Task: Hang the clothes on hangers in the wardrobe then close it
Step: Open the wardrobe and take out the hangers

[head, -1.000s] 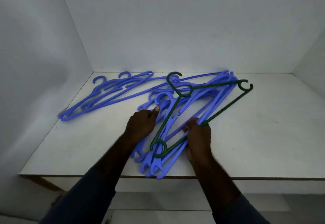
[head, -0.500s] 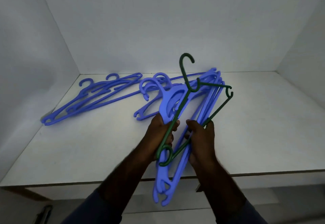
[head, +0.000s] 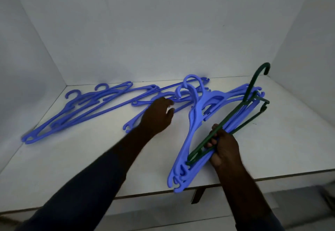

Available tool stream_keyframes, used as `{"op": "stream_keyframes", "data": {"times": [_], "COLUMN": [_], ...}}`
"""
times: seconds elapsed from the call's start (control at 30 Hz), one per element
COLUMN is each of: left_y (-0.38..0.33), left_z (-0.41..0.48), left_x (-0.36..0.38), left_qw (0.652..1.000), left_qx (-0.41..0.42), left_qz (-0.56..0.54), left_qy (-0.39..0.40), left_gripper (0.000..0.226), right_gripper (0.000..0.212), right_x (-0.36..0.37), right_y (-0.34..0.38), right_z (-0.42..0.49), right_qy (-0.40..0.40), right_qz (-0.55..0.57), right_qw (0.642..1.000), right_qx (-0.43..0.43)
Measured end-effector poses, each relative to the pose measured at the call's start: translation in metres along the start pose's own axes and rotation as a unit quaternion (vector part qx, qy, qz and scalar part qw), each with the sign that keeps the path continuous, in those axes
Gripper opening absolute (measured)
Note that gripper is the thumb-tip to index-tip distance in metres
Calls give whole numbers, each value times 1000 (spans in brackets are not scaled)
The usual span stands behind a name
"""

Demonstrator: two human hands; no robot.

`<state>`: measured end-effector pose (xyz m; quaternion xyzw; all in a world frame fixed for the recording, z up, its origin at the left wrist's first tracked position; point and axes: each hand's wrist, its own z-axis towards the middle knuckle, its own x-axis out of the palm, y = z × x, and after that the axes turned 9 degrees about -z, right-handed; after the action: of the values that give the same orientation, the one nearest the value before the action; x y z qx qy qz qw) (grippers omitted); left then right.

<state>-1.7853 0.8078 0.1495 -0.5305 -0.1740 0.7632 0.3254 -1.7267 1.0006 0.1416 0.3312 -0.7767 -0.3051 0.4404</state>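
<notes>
My right hand [head: 225, 148] grips a bundle of several blue hangers [head: 194, 127] together with one dark green hanger [head: 235, 112], lifted off the white shelf [head: 90, 167] with the hooks pointing up and away. My left hand [head: 157, 117] reaches over the shelf's middle, fingers loosely curled above a loose blue hanger [head: 135, 123] lying there; it holds nothing that I can see. More blue hangers [head: 81, 111] lie flat in a pile at the back left of the shelf. No clothes are in view.
White walls [head: 163, 31] close the shelf in at the back and on both sides. The shelf's front edge [head: 163, 193] runs across below my arms, with a dark bracket [head: 196, 195] under it.
My left hand has let go of the bundle and moved left toward the loose hangers. My right hand has carried the bundle to the right, alone.
</notes>
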Motion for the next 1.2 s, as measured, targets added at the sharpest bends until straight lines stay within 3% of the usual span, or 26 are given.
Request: {"op": "stream_keyframes", "data": {"times": [0.07,0.17,0.37,0.53,0.6,0.67,0.7,0.77,0.83,0.93,1.03,1.2], "left_y": [15,20,32,25,16,12,9,6,14,39,59,64], "left_z": [26,53,66,65,72,82,86,83,66,37,29,30], "left_x": [3,11,24,3,-17,-39,-49,-60,-51,-32,-25,-30], "left_qw": [987,967,953,984,981,983,973,905,869,887,941,972], "left_qx": [-29,-81,-58,-18,-31,-94,-146,-257,-313,-336,-305,-223], "left_qz": [140,197,262,171,156,24,-95,-316,-375,-313,-142,75], "left_qy": [73,142,140,-38,-113,-155,-155,-124,-79,-42,18,-20], "left_gripper": [48,58,40,25,24,21,21,25,29,29,36,46], "right_gripper": [23,20,19,22,24,25,25,24,25,25,24,26], "right_x": [-5,-12,-20,-18,-14,-6,-1,8,17,34,55,90], "right_y": [1,2,13,29,36,41,43,40,28,5,-16,-41], "right_z": [4,7,12,9,6,2,0,-1,1,11,23,42], "right_qy": [0,10,22,58,95,119,125,131,133,119,90,27], "right_qz": [12,9,38,94,119,134,138,134,120,102,65,15], "right_qw": [1000,1000,999,993,987,982,981,980,983,987,994,1000], "right_qx": [-3,-7,-22,-37,-45,-52,-57,-58,-46,-25,1,8]}}
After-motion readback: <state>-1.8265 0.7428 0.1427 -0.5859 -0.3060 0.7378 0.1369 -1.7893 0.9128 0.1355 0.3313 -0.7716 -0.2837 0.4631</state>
